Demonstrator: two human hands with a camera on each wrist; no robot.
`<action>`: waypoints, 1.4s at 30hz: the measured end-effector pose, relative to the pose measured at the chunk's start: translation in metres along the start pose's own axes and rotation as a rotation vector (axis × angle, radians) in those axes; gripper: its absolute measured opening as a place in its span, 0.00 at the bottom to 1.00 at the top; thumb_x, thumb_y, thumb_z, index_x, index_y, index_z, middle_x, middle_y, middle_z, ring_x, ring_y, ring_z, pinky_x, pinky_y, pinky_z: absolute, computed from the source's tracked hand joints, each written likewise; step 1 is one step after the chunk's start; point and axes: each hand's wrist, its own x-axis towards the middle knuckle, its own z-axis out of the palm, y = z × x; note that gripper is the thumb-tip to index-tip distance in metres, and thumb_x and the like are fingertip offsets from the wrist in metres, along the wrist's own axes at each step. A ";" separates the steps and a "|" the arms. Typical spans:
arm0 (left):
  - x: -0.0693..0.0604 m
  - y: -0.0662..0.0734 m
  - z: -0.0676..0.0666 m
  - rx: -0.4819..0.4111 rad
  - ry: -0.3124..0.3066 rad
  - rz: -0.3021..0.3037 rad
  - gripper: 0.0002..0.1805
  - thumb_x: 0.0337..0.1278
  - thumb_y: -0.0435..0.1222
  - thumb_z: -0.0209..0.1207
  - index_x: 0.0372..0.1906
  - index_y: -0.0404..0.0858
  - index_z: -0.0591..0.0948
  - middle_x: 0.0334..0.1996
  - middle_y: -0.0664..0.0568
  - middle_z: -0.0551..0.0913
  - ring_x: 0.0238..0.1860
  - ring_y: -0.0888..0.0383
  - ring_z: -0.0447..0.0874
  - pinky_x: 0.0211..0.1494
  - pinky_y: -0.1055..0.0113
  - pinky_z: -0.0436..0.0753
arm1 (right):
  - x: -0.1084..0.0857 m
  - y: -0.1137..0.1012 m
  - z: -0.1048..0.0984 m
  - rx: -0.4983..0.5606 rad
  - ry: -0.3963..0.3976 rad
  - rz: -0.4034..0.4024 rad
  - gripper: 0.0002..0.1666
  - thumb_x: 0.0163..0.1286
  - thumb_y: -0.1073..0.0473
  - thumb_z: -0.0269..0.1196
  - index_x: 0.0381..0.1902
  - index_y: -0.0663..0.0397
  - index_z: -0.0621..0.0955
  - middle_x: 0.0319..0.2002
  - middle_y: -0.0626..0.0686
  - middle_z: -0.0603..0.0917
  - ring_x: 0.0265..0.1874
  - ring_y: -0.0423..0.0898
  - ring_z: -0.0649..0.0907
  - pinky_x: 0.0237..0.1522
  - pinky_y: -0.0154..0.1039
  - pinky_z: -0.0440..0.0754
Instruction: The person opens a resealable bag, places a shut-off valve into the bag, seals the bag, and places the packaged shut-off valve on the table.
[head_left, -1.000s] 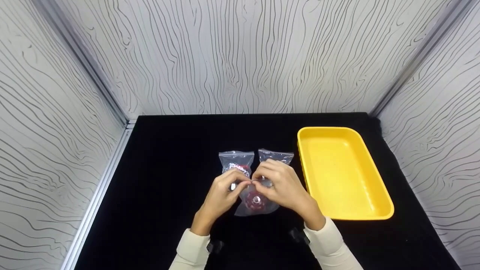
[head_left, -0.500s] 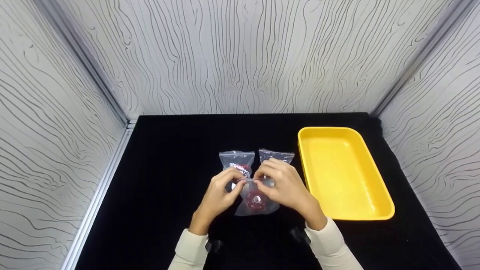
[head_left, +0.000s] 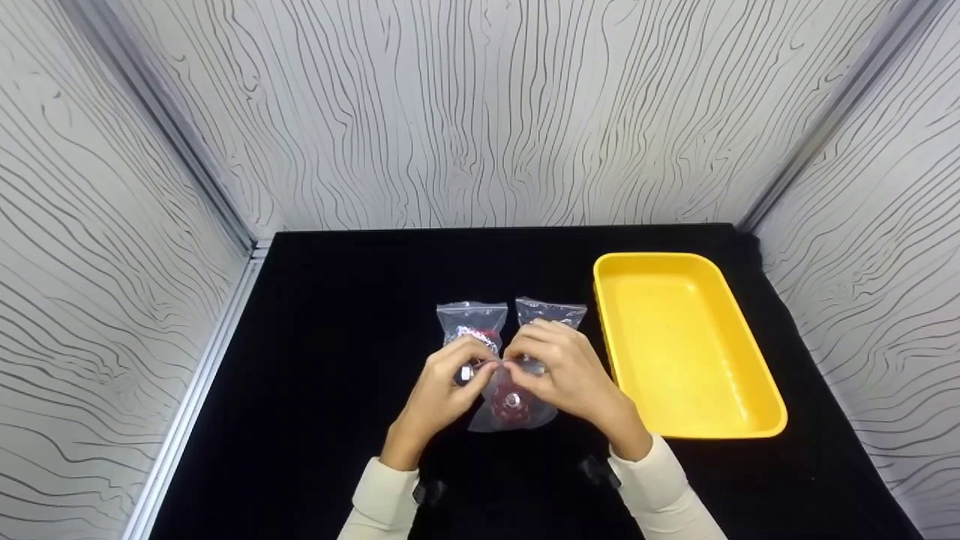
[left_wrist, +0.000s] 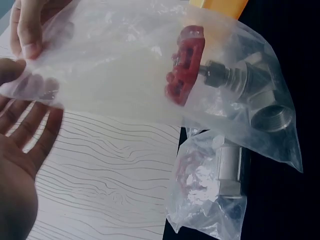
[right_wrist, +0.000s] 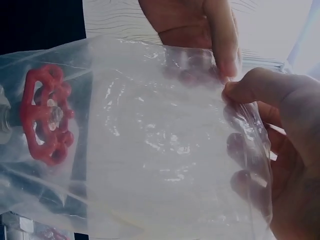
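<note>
A clear zip bag (head_left: pixel 482 421) stands upright in front of me with a metal valve (left_wrist: pixel 270 100) inside, its red handwheel (right_wrist: pixel 45 115) towards the bag's mouth. My left hand (head_left: pixel 441 386) pinches the top edge between thumb and fingers. Beside it, my right hand (head_left: pixel 568 373) pinches the same edge, the two thumb tips nearly meeting in the right wrist view. Through the film, fingers show behind the bag's top. Whether the zip is closed under the fingertips cannot be seen.
Two more zip bags lie just behind: the left bag (head_left: pixel 472 315) holds a valve with red parts, while the right bag (head_left: pixel 553 310) is partly covered by my right hand. A yellow tray (head_left: pixel 765 421) stands to the right on the black cloth (head_left: pixel 337 337). Patterned walls (head_left: pixel 480 112) enclose the table.
Half a second ago the fingertips were slightly apart along the bag's edge. Now they are together again, as one second ago. The bags and tray have stayed in place.
</note>
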 end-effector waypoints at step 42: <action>0.005 -0.003 0.014 0.004 -0.004 0.022 0.04 0.69 0.27 0.66 0.40 0.39 0.85 0.36 0.50 0.86 0.42 0.56 0.87 0.54 0.66 0.88 | -0.004 0.003 -0.007 0.029 -0.017 0.063 0.10 0.57 0.64 0.77 0.33 0.46 0.86 0.32 0.41 0.85 0.33 0.40 0.79 0.38 0.37 0.79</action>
